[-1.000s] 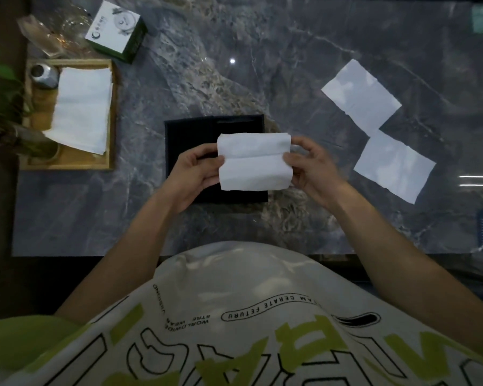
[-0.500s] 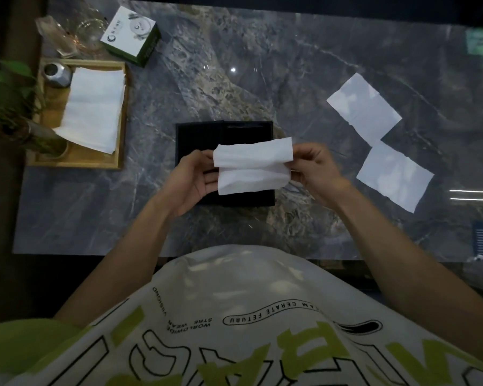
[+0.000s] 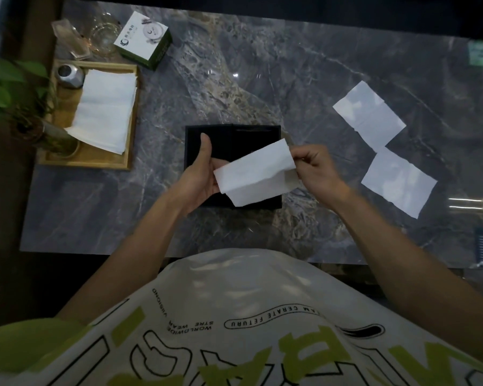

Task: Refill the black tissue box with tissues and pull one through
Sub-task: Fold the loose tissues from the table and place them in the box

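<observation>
A black tissue box (image 3: 234,142) lies flat in the middle of the marble table. Over its near half I hold a folded white tissue (image 3: 255,174), tilted with its right end higher. My right hand (image 3: 315,169) pinches the tissue's upper right corner. My left hand (image 3: 200,176) holds its lower left end, thumb raised over the box. A stack of white tissues (image 3: 105,108) rests in a wooden tray (image 3: 87,162) at the left. Two loose tissues, one farther (image 3: 370,115) and one nearer (image 3: 399,182), lie flat at the right.
A green-and-white carton (image 3: 143,40) and clear glassware (image 3: 101,36) stand at the back left. A small metal tin (image 3: 67,75) sits in the tray. A potted green plant (image 3: 17,107) crowds the table's left edge. My shirt covers the near edge.
The tissue was held level and square; now it is folded narrower and tilted, right end up. My left thumb has lifted off it.
</observation>
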Demonstrator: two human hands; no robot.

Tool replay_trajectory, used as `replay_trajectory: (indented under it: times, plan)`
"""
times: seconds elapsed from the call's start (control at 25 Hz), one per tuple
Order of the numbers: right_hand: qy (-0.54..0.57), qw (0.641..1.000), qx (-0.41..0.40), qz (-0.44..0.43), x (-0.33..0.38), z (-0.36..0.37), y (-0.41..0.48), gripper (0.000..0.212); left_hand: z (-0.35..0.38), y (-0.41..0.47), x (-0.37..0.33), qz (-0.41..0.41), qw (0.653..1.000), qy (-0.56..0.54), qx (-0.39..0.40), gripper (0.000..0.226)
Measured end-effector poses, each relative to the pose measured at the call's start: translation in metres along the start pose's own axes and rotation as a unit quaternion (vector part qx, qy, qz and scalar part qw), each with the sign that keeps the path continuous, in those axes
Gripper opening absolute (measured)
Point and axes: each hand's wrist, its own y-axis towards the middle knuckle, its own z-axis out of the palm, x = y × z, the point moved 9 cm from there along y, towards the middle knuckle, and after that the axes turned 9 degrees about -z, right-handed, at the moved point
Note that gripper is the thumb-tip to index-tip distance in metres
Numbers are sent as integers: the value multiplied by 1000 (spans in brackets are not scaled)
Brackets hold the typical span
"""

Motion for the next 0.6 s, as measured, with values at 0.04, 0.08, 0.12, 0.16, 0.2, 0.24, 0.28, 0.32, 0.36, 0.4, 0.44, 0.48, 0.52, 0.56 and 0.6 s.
replay_trajectory:
  times: [0.04,0.08,0.12,0.16,0.2,0.24,0.28,0.32,0.36,0.4,0.44,0.48,0.52,0.56,0.6]
  plan:
    - [-19,1000,3,-7,-1,1,1,38,-6,0,-2,8,999,29,-35,93]
    - [-24,1000,6,-11,-2,3,2,37,-11,1,-5,17,997,47,-65,93]
    - [-17,1000,9,-5,-3,5,2,36,-15,1,-8,24,995,53,-87,91]
    - [-2,1000,10,9,-5,7,2,37,-18,1,-9,29,993,55,-98,89]
    - [16,1000,9,25,-7,9,1,38,-20,1,-10,33,993,53,-103,86]
    - [39,998,6,41,-8,10,1,38,-22,1,-10,36,992,52,-108,81]
    - [66,996,3,55,-9,11,0,38,-25,1,-10,40,991,54,-116,77]
    - [96,993,1,70,-9,13,-1,39,-28,0,-11,47,989,63,-126,75]
    - [119,990,-2,81,-10,14,-1,39,-29,-3,-13,58,987,76,-133,74]
    - [135,987,-2,90,-9,15,-1,37,-31,-5,-15,73,983,93,-138,74]
    - [143,985,-2,100,-11,17,-1,34,-30,-10,-17,92,979,116,-139,75]
    - [153,982,0,109,-11,19,-1,31,-29,-15,-20,113,975,137,-137,74]
    - [163,980,-2,118,-13,21,-1,29,-27,-21,-23,134,969,158,-138,72]
    - [173,977,-5,125,-13,22,-1,28,-26,-26,-26,152,961,179,-145,70]
    - [171,977,-9,129,-14,21,0,28,-24,-32,-29,170,955,194,-150,68]
